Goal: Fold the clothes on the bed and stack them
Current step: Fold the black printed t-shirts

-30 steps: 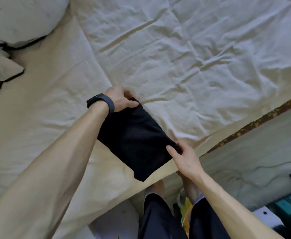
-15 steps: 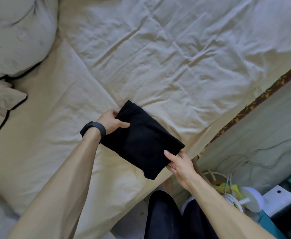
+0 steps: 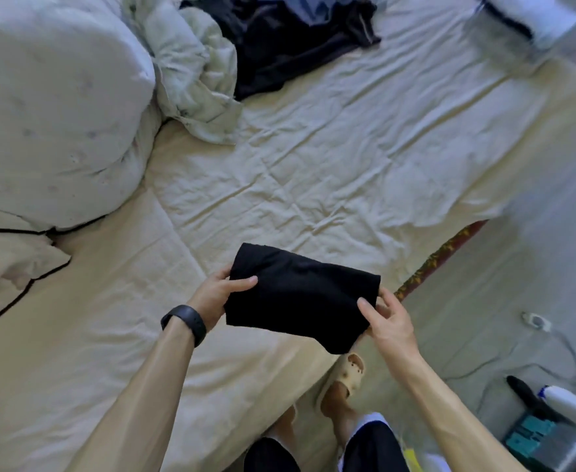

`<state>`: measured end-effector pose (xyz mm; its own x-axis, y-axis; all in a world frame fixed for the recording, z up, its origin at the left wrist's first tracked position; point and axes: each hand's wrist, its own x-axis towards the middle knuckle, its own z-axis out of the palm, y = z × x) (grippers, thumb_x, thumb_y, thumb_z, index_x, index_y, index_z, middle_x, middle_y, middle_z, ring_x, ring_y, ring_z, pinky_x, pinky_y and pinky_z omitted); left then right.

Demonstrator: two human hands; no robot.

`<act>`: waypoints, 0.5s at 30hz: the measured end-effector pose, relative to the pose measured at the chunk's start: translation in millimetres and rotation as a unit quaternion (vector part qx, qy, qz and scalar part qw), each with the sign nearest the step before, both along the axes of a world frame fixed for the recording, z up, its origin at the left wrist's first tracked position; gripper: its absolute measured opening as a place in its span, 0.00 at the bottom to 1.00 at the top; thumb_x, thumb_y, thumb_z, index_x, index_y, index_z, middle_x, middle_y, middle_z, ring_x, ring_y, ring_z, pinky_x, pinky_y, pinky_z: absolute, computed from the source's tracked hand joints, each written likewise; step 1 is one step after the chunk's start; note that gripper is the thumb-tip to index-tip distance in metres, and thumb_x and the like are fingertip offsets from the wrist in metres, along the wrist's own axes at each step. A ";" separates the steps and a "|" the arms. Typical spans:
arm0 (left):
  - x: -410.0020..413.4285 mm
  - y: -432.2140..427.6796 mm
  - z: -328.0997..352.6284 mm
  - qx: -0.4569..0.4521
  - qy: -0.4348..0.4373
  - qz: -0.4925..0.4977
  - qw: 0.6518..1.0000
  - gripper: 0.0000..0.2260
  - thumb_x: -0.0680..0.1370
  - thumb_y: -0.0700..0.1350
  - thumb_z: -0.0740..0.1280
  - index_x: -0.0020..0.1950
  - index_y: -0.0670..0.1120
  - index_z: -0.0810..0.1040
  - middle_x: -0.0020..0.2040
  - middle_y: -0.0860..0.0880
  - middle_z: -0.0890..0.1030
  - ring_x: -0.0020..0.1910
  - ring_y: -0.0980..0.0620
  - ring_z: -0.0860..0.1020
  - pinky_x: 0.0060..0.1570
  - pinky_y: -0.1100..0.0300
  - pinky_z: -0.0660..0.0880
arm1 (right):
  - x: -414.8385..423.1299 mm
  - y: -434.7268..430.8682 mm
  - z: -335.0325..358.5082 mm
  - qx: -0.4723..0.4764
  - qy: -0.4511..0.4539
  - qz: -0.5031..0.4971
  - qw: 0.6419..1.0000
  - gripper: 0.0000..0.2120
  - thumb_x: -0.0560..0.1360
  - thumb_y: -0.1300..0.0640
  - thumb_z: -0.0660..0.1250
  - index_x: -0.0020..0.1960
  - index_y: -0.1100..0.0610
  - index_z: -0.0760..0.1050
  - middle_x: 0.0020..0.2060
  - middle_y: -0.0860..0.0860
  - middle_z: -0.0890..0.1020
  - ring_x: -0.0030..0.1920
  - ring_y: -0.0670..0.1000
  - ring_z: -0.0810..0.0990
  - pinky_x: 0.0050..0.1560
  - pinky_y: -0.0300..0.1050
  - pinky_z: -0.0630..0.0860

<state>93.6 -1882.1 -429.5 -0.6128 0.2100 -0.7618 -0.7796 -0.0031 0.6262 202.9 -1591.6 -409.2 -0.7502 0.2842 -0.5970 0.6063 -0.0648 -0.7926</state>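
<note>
A folded black garment (image 3: 300, 298) hangs in the air above the near edge of the bed (image 3: 314, 172). My left hand (image 3: 216, 294) grips its left end, thumb on top. My right hand (image 3: 387, 321) pinches its right end, thumb on top and fingers beneath. At the far side of the bed lies a heap of unfolded dark clothes (image 3: 286, 39), with a crumpled pale green garment (image 3: 194, 80) beside it.
A big white duvet (image 3: 51, 114) and a beige pillow (image 3: 3, 267) fill the left of the bed. A white pillow (image 3: 532, 18) lies at the far right corner. Cables (image 3: 552, 342), boxes and a bottle sit on the floor at right. My feet in slippers stand by the bed edge.
Both hands have lifted the folded black garment off the sheet. The view has risen, bringing the far clothes heap into sight.
</note>
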 end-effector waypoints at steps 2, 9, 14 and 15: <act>-13.0 35.1 50.9 0.037 0.033 -0.010 0.999 0.22 0.72 0.40 0.75 0.66 0.47 0.78 0.59 0.46 0.84 0.56 0.46 0.83 0.50 0.53 0.80 | -14.2 37.7 50.1 0.003 0.038 -0.001 0.999 0.11 0.80 0.54 0.70 0.60 0.43 0.80 0.53 0.51 0.87 0.56 0.53 0.85 0.57 0.56 0.81; -68.9 170.6 219.3 0.064 0.185 -0.057 0.979 0.17 0.75 0.40 0.74 0.63 0.51 0.80 0.56 0.48 0.85 0.53 0.47 0.84 0.44 0.55 0.81 | -53.7 164.8 209.9 0.065 0.202 -0.067 0.975 0.07 0.75 0.44 0.74 0.52 0.43 0.84 0.47 0.51 0.88 0.50 0.52 0.87 0.47 0.42 0.83; -93.1 270.4 297.9 0.082 0.282 -0.070 0.953 0.21 0.71 0.44 0.76 0.64 0.49 0.80 0.58 0.46 0.85 0.54 0.45 0.84 0.43 0.58 0.81 | -66.0 264.6 266.6 0.139 0.307 -0.100 0.936 0.04 0.79 0.51 0.70 0.48 0.42 0.82 0.44 0.47 0.87 0.44 0.48 0.86 0.42 0.40 0.80; -96.8 292.3 310.1 0.085 0.300 -0.071 0.947 0.21 0.71 0.44 0.76 0.63 0.49 0.81 0.57 0.46 0.85 0.54 0.45 0.84 0.42 0.58 0.81 | -68.2 286.3 273.7 0.146 0.317 -0.102 0.931 0.04 0.79 0.51 0.70 0.48 0.43 0.82 0.44 0.48 0.87 0.44 0.49 0.86 0.44 0.43 0.81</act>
